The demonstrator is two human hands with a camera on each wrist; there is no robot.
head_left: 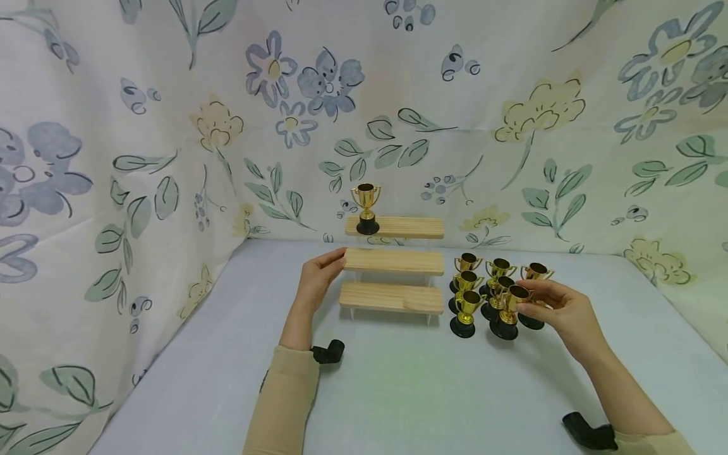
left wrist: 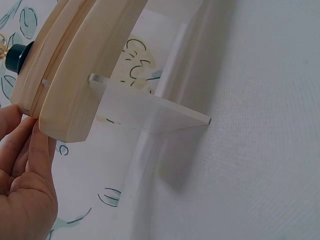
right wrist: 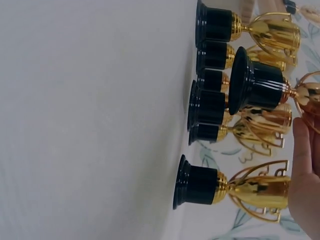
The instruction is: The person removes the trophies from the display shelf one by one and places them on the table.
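Note:
My right hand [head_left: 565,316] grips a small gold trophy cup [head_left: 516,297] by its cup. In the right wrist view, this trophy's black base [right wrist: 257,86] is raised off the table, level with its neighbours' stems. Around it stand several matching trophies, one a gold trophy [head_left: 468,306] at the front left of the group. My left hand [head_left: 317,278] pinches the left end of the middle wooden shelf [head_left: 394,260], its fingertips at the plank's edge. Another gold trophy [head_left: 366,201] stands upright on the left end of the top shelf [head_left: 412,227].
A lower wooden shelf [head_left: 392,298] stands in front on clear legs [left wrist: 155,107]. The trophy group is close to the shelves' right side. A floral cloth [head_left: 375,95] hangs behind the white table [head_left: 398,392] and along its sides.

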